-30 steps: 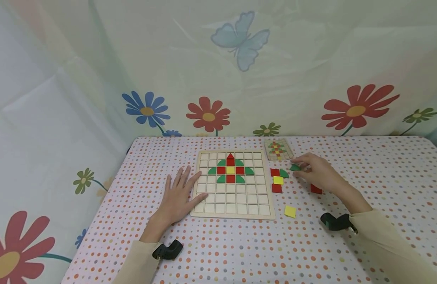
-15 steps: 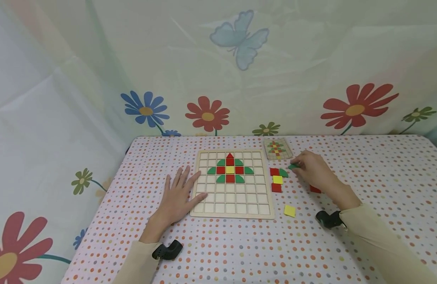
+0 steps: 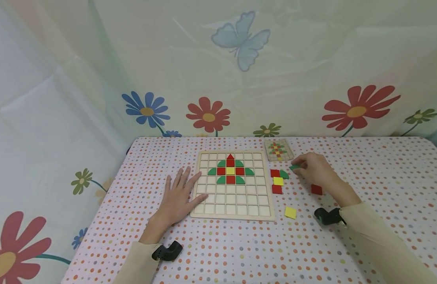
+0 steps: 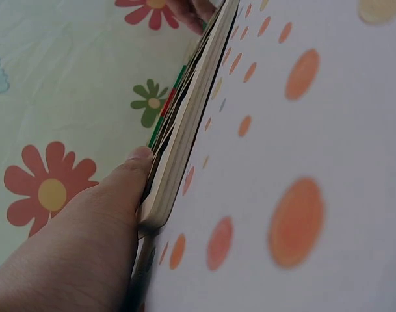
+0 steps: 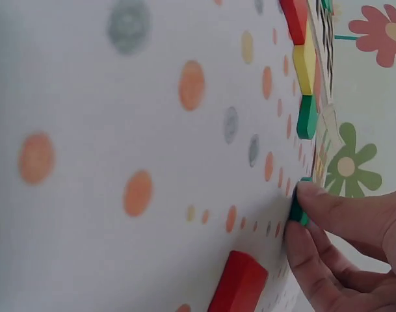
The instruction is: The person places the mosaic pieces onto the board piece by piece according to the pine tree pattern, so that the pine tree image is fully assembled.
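A wooden grid board [image 3: 236,199] lies on the table, with red, green and yellow tiles set in its upper cells. My left hand [image 3: 177,196] lies flat with fingers spread, its thumb and index tip resting over the board's left edge. To the right of the board, my right hand [image 3: 313,170] pinches a green quarter-round tile [image 5: 303,211] between thumb and fingers, at the tabletop. Near it sit a loose green tile [image 3: 283,174], a red tile [image 3: 275,173], a yellow tile [image 3: 278,181] and another red tile [image 3: 276,189].
A picture card [image 3: 279,150] showing a tree pattern lies behind the loose tiles. A red tile [image 3: 316,189] is below my right hand, and a yellow square tile [image 3: 290,212] is nearer the front. A flowered curtain [image 3: 292,79] hangs behind the dotted tablecloth [image 3: 239,252].
My right forearm has swung slightly left, and the green tile in its fingers has shifted a little. More of the red tile beneath that hand shows. The left hand stays put.
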### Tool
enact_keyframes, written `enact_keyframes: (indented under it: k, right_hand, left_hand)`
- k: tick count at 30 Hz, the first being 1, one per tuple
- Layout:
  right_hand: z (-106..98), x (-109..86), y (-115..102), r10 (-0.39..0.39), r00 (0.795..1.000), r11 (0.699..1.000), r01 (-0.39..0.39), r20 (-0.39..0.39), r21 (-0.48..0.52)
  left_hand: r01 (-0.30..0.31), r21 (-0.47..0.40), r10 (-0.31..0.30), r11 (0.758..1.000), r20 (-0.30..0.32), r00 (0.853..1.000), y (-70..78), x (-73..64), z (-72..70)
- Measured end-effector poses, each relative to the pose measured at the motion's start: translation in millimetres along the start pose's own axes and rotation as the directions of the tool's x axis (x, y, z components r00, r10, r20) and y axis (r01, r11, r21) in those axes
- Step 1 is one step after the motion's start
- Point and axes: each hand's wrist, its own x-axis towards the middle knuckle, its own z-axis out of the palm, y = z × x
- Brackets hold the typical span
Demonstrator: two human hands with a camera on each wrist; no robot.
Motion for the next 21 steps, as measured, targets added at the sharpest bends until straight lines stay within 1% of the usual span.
enact_keyframes:
  k: [4,6,9,12,16,18,21]
  right_hand:
    - [0,0.0,1,0.022,1.0,1.0,-0.022,-0.009,0.016]
    - [0,-1.1,1,0.019,1.0,1.0,-0.019,-0.015,0.02]
    - [1,-1.8,0,-0.005,1.0,0.999,0.006,-0.02,0.032]
    - [2,-1.6,-8,-0.055,0.998,0.997,0.057,-0.037,0.042]
    - [7,-1.1,-31,-0.137,0.988,0.987,0.142,-0.074,0.075]
    - [11,-0.8,-48,-0.187,0.978,0.976,0.195,-0.089,0.095]
    - [19,1.7,-74,-0.258,0.963,0.956,0.267,-0.083,0.126]
  left_hand:
    - [0.002,0.006,-0.002,1.0,0.001,1.0,-0.5,-0.5,0.1]
    - [-0.001,0.012,0.001,1.0,0.004,1.0,-0.6,-0.1,0.4]
    - [-0.001,0.018,0.0,1.0,0.005,1.0,-0.7,0.0,-0.2]
    - [0.002,0.016,-0.002,1.0,0.002,1.0,-0.6,-0.5,-1.3]
    - [0.004,0.009,-0.004,1.0,0.01,1.0,-0.7,-0.6,-1.7]
    - [0.002,0.01,-0.002,1.0,0.011,1.0,-0.7,-0.1,-1.5]
    - [0.007,0.017,-0.008,1.0,0.013,1.0,0.4,0.7,-0.3]
